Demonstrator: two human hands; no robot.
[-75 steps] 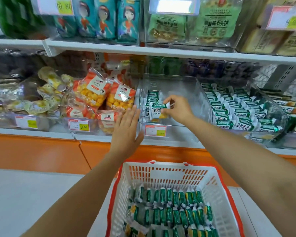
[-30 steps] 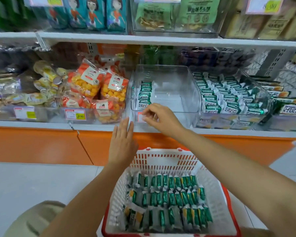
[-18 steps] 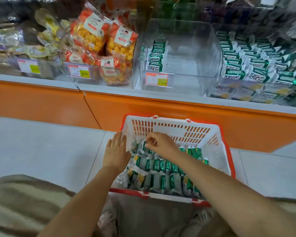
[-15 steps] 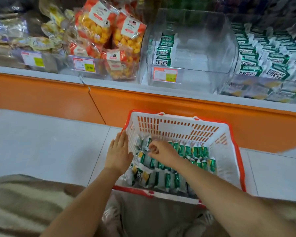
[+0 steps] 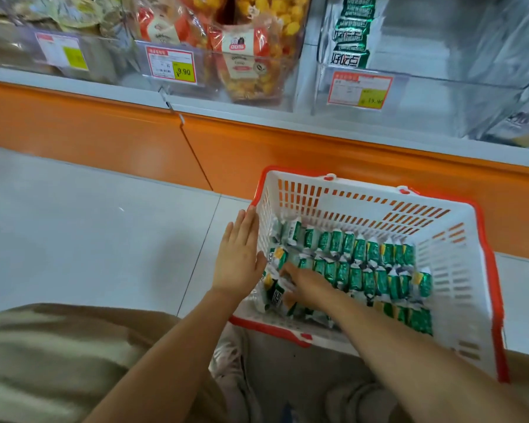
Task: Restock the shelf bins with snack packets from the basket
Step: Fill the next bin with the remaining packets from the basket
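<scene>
Right hand (image 5: 306, 285) has slid toward the near-left packets (image 5: 361, 254) (grip unclear); left hand (image 5: 239, 261) lies open, flat against the basket (image 5: 474, 270).

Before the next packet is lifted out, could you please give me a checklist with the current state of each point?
1. Basket steadied: the left hand lies flat against its left side. Ok.
2. Stock to pick from: rows of green packets fill the basket floor. Ok.
3. Packet secured: the right hand is down among the packets at the near-left corner, but its fingers are blurred. Cannot tell.
4. Room in the clear bin: only the shelved packets at its left side show, and the rest looks bare. Ok.
5. Way up to the bin: nothing lies between. Ok.
</scene>
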